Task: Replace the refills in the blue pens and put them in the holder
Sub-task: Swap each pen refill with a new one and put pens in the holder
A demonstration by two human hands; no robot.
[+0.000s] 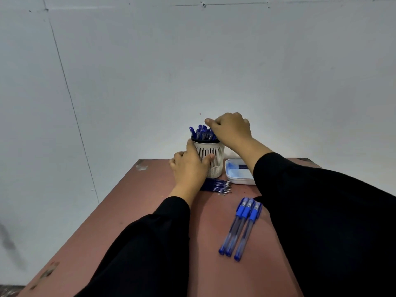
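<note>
Blue pens, loose refills and a slotted holder sitting on a reddish table.

A white slotted plastic holder (pixel 214 159) is standing upright at the far edge, holding capped blue pens (pixel 202 132). Thin blue refills (pixel 216 185) are lying side by side just near of it. Three clear-barrelled blue pens (pixel 241 228) are lying parallel, nearer and to the right.

— What sort of place is this?
— A plain office or study corner: a worn reddish-brown desk (pixel 162 211) pushed against a bare pale wall (pixel 192 61), with a slotted white pen holder (pixel 214 159), blue pens (pixel 240 228) and a small white tray (pixel 237 176).
</note>
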